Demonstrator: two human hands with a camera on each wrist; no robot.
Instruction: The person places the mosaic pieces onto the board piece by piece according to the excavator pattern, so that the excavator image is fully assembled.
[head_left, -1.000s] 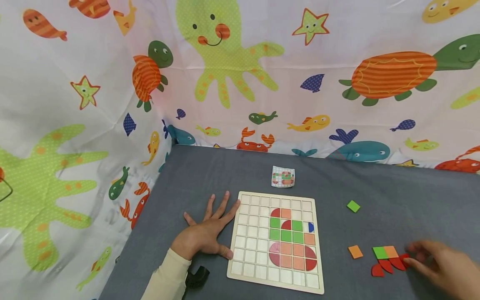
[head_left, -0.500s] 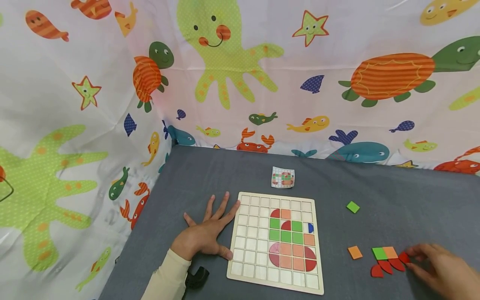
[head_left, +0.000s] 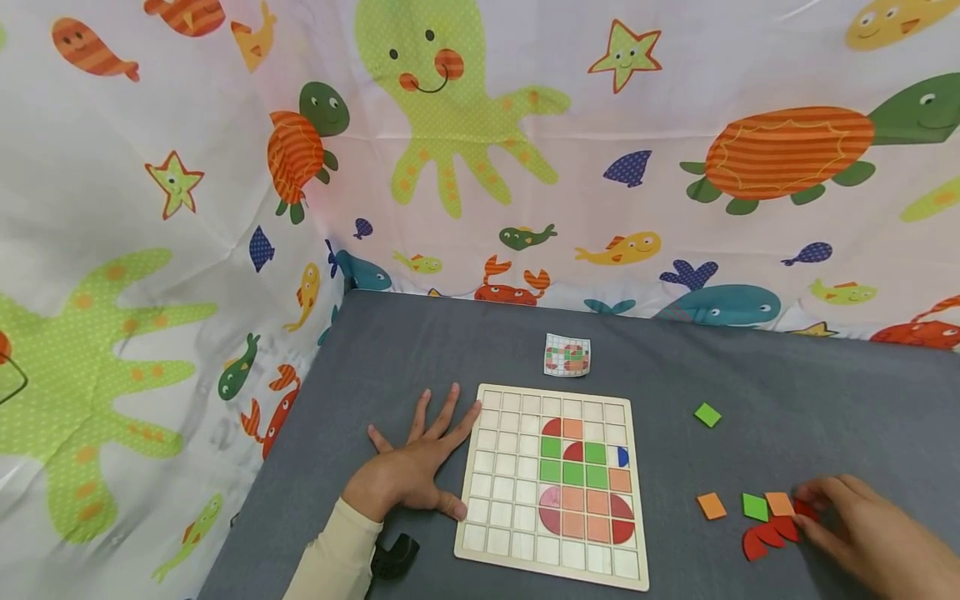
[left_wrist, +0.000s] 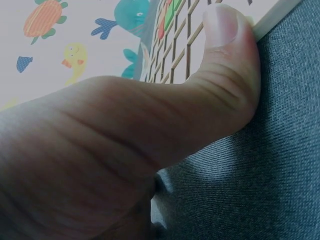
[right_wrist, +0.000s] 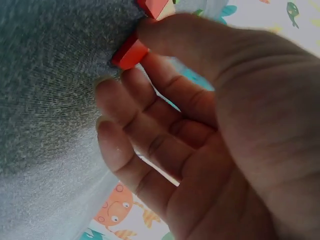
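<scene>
My left hand [head_left: 408,475] lies spread on the grey cloth, its thumb and a fingertip against the left edge of a wooden grid board [head_left: 506,546]. Green, orange, red, pink and blue pieces fill some of the board's squares. At the right, my right hand [head_left: 862,521] pinches a red quarter-circle tile [right_wrist: 130,52] between thumb and fingers, low on the cloth. More red tiles [head_left: 767,535] lie bunched just left of it. Above these are a green square tile [head_left: 755,507] and an orange square tile [head_left: 780,504].
A small printed pattern card [head_left: 567,356] lies behind the board. One loose green tile [head_left: 707,415] and one loose orange tile [head_left: 711,506] sit between the board and the right hand. A sea-animal curtain [head_left: 480,167] stands behind and at the left.
My right hand has moved a little left, and its thumb has come back onto the red tile. The red tiles are bunched closer, and the green and orange squares have parted. My left hand stays put.
</scene>
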